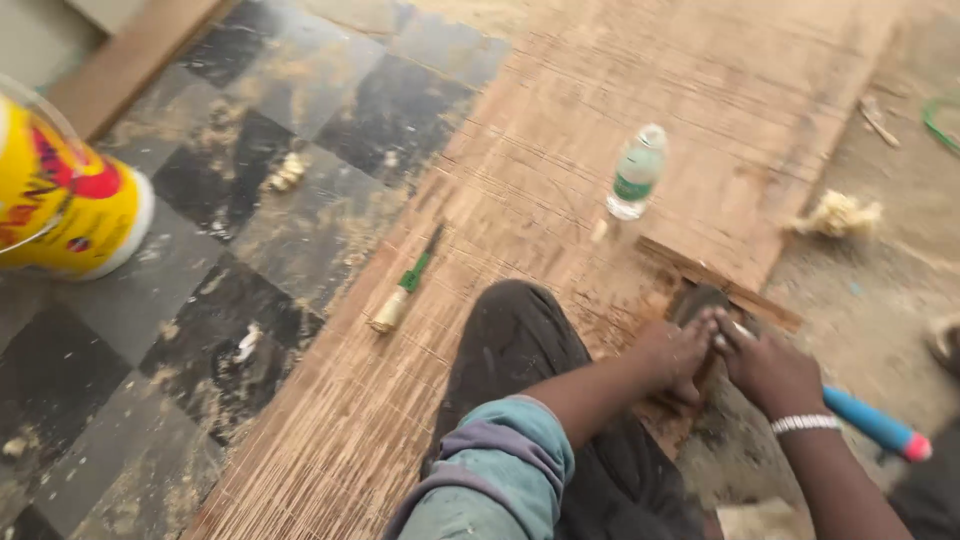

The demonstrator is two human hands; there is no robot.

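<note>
Setting: I am looking down at a large wooden board (560, 200) lying on a dark tiled floor (300, 130) dusted with sawdust.
Left hand (678, 352): lower centre right of the frame, fingers curled and pressed down on a small dark block (700, 300) at the board's edge; I cannot tell whether it grips or only pins it.
Right hand (768, 372): just beside the left, fingertips touching it over the same block, with a white bracelet (806, 424) on the wrist. It seems to pinch something small and pale, too blurred to name.
Wooden strip (720, 282): a narrow batten running just above the hands, touching the block.
Handling: I judge the block stiff, light and rough, best held by its sides while pressed flat; loose sawdust may let it slide.
Blue handle (876, 424): lower right, behind the right wrist, tipped in pink.
Chisel (408, 280): green-handled, lying centre left on the board, well apart.
Bottle (636, 172): clear plastic, upright, upper centre.
Bucket (62, 190): yellow, far left edge.
</note>
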